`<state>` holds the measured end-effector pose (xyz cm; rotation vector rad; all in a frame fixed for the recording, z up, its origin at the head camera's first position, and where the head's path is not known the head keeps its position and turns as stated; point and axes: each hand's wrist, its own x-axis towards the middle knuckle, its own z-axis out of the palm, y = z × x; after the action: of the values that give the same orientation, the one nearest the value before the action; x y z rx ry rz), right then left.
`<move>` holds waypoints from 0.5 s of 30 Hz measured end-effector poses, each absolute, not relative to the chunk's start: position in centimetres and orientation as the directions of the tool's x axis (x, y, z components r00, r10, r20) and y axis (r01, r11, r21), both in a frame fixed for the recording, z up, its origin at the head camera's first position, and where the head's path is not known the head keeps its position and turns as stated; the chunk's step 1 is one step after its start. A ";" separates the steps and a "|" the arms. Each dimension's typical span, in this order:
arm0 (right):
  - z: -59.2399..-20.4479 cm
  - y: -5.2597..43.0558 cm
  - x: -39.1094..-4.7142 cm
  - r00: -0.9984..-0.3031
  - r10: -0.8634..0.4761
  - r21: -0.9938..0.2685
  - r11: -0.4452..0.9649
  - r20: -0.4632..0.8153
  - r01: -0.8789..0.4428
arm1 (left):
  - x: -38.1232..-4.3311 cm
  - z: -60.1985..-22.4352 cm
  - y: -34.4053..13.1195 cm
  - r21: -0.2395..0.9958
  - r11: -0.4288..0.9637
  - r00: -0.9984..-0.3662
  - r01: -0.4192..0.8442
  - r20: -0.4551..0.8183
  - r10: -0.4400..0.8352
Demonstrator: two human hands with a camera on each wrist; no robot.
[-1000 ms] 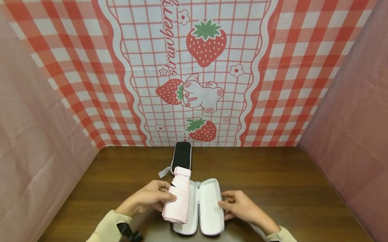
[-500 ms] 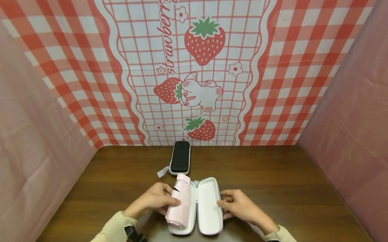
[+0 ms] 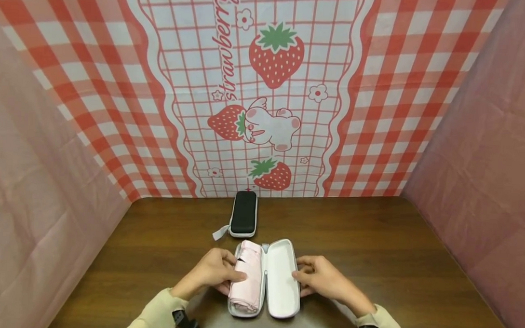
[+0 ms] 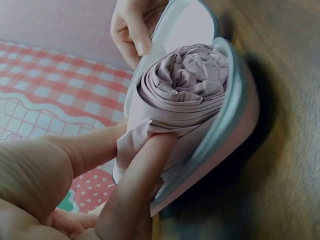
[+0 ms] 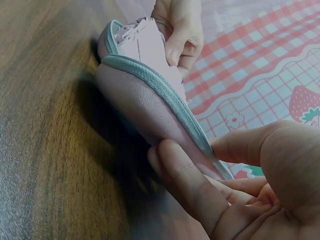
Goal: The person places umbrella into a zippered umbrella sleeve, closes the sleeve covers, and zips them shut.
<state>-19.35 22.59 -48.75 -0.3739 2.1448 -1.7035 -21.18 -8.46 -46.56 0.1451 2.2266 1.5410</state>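
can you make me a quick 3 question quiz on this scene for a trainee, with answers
1. Which hand touches the pink roll?
2. True or false: the black case lies nearer the strawberry cloth than the open case does.
3. What does the right hand hold?
a) the black case
b) the edge of the open case
c) the pink roll

Key:
1. The left hand
2. True
3. b

Left grip (image 3: 215, 269) opposite right grip (image 3: 323, 277), thumbs (image 3: 238, 276) uppermost
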 end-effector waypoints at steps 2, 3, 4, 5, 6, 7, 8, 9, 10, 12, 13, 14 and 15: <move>-48.8 22.6 -19.4 -0.896 -0.427 -0.971 0.237 -0.124 0.022 | -21.0 -46.6 -8.3 0.915 0.378 -0.908 -0.141 -0.272 0.320; -48.8 22.6 -19.4 -0.897 -0.426 -0.971 0.240 -0.122 0.018 | -20.9 -46.6 -8.3 0.913 0.389 -0.910 -0.124 -0.261 0.321; -48.8 22.6 -19.4 -0.897 -0.426 -0.970 0.244 -0.119 0.013 | -20.8 -46.5 -8.2 0.908 0.407 -0.914 -0.098 -0.244 0.324; -48.8 22.6 -19.4 -0.898 -0.424 -0.968 0.250 -0.115 0.006 | -20.8 -46.5 -8.1 0.901 0.428 -0.918 -0.068 -0.224 0.327; -48.8 22.6 -19.5 -0.899 -0.423 -0.967 0.254 -0.111 0.000 | -20.8 -46.5 -8.0 0.890 0.454 -0.921 -0.027 -0.199 0.335; -48.8 22.6 -19.5 -0.900 -0.422 -0.967 0.256 -0.109 -0.003 | -20.8 -46.4 -7.9 0.876 0.483 -0.924 0.016 -0.171 0.341; -48.8 22.6 -19.5 -0.899 -0.424 -0.967 0.256 -0.109 -0.003 | -20.8 -46.3 -7.9 0.858 0.510 -0.926 0.057 -0.146 0.348; -48.8 22.6 -19.5 -0.899 -0.425 -0.966 0.258 -0.109 -0.005 | -20.7 -46.3 -7.8 0.840 0.535 -0.928 0.093 -0.122 0.353; -48.9 22.5 -19.5 -0.898 -0.426 -0.966 0.259 -0.109 -0.006 | -20.7 -46.2 -7.7 0.823 0.554 -0.929 0.123 -0.100 0.356; -48.9 22.6 -19.5 -0.898 -0.426 -0.966 0.258 -0.108 -0.006 | -20.6 -46.3 -7.6 0.803 0.574 -0.933 0.160 -0.066 0.353; -48.8 22.6 -19.5 -0.899 -0.425 -0.966 0.259 -0.108 -0.007 | -20.6 -46.4 -7.6 0.800 0.576 -0.937 0.169 -0.052 0.346; -48.8 22.6 -19.5 -0.899 -0.425 -0.966 0.260 -0.108 -0.007 | -20.5 -46.6 -7.5 0.798 0.576 -0.941 0.177 -0.035 0.338; -48.7 22.7 -19.5 -0.900 -0.423 -0.965 0.263 -0.106 -0.010 | -20.5 -46.7 -7.4 0.802 0.570 -0.944 0.180 -0.022 0.328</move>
<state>-19.48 22.65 -48.68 -0.3960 2.1972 -1.6742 -20.52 -7.39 -46.70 0.4299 2.6314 1.3148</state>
